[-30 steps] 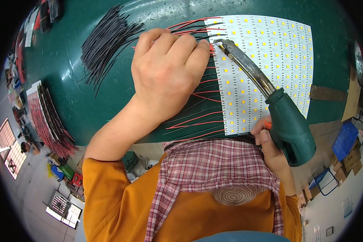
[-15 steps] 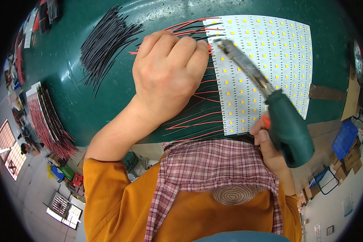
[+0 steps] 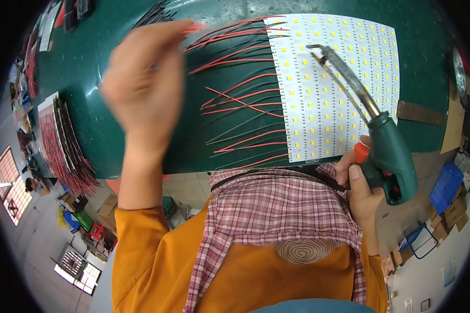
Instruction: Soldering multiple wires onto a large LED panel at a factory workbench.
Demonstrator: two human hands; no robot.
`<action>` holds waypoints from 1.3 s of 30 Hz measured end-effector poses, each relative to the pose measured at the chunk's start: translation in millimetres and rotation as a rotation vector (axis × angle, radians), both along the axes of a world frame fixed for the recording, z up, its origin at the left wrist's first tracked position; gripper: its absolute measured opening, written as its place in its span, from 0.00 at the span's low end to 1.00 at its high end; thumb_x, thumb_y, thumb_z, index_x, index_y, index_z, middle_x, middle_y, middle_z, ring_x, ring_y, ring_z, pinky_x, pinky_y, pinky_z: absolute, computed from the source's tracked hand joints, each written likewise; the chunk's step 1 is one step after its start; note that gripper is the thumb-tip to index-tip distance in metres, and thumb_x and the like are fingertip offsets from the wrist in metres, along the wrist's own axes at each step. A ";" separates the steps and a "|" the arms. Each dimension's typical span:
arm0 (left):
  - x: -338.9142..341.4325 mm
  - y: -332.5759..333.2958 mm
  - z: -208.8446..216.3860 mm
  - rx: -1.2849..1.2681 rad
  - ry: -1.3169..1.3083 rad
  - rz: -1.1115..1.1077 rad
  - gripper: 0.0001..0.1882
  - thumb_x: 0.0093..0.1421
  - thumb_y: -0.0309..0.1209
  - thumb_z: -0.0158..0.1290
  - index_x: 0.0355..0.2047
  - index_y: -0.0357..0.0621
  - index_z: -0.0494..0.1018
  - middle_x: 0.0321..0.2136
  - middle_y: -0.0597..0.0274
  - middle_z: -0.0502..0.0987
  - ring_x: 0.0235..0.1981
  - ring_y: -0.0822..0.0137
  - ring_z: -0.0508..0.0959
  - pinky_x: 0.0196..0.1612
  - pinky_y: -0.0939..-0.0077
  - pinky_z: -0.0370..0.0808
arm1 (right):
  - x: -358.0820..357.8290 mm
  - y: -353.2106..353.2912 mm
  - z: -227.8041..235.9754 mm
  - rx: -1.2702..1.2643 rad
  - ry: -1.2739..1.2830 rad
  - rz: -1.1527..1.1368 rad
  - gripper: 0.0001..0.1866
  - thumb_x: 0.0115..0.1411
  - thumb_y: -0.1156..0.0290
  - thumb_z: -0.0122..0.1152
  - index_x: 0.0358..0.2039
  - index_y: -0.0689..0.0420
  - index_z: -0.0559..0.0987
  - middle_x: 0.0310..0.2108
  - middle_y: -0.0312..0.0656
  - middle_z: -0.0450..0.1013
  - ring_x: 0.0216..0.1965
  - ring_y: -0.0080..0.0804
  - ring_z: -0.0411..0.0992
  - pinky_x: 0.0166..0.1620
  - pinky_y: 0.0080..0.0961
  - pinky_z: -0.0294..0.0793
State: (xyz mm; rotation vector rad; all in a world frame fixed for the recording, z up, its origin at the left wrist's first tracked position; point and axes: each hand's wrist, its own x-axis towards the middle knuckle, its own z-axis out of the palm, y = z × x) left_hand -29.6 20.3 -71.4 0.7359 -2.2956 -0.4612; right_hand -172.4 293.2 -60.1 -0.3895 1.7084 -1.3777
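White LED panel (image 3: 324,96) lies just beyond the right hand (image 3: 363,195), which is wrapped round a green soldering gun (image 3: 397,146) whose bent tip shows over the panel. Red and black wires (image 3: 227,97) run from its edge toward the left hand (image 3: 146,78), blurred, fingers bent near red wire ends; whether it pinches them cannot be told.

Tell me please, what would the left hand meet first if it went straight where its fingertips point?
The left hand would probably meet the red and black wires attached to the white panel, though its height is unclear.
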 end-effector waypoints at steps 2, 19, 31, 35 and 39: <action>22.6 1.4 15.3 0.099 0.135 0.128 0.08 0.51 0.14 0.53 0.32 0.36 0.78 0.29 0.61 0.78 0.32 0.75 0.76 0.39 0.85 0.71 | -2.6 12.5 -8.8 -0.058 0.051 0.035 0.23 0.55 0.76 0.51 0.51 0.64 0.60 0.27 0.43 0.69 0.24 0.23 0.64 0.29 0.19 0.66; -2.0 98.0 -11.4 -0.176 -0.138 -0.345 0.11 0.42 0.21 0.52 0.28 0.43 0.76 0.23 0.68 0.75 0.23 0.68 0.73 0.27 0.75 0.63 | -15.8 46.9 -28.0 -0.121 0.155 0.244 0.21 0.58 0.72 0.51 0.52 0.63 0.63 0.22 0.37 0.66 0.23 0.22 0.63 0.29 0.21 0.66; -23.2 100.4 -33.8 -0.184 -0.211 -0.308 0.11 0.42 0.19 0.57 0.28 0.45 0.76 0.22 0.68 0.75 0.25 0.67 0.74 0.34 0.73 0.68 | -2.2 97.9 -69.1 0.121 0.329 0.301 0.11 0.46 0.75 0.63 0.33 0.60 0.76 0.25 0.36 0.75 0.29 0.25 0.73 0.35 0.18 0.73; -24.1 99.3 -36.4 -0.213 -0.233 -0.323 0.11 0.42 0.19 0.56 0.28 0.44 0.76 0.22 0.66 0.74 0.25 0.64 0.74 0.33 0.71 0.71 | -4.5 102.5 -73.7 -0.013 -0.445 0.007 0.17 0.50 0.73 0.62 0.41 0.63 0.71 0.31 0.40 0.74 0.31 0.24 0.73 0.35 0.16 0.73; -24.5 100.3 -37.4 -0.228 -0.225 -0.312 0.11 0.41 0.18 0.56 0.28 0.43 0.76 0.22 0.65 0.74 0.24 0.64 0.74 0.30 0.71 0.72 | -2.9 103.8 -74.8 -0.188 -0.899 -0.154 0.19 0.56 0.66 0.58 0.44 0.63 0.68 0.38 0.45 0.71 0.35 0.26 0.72 0.36 0.15 0.74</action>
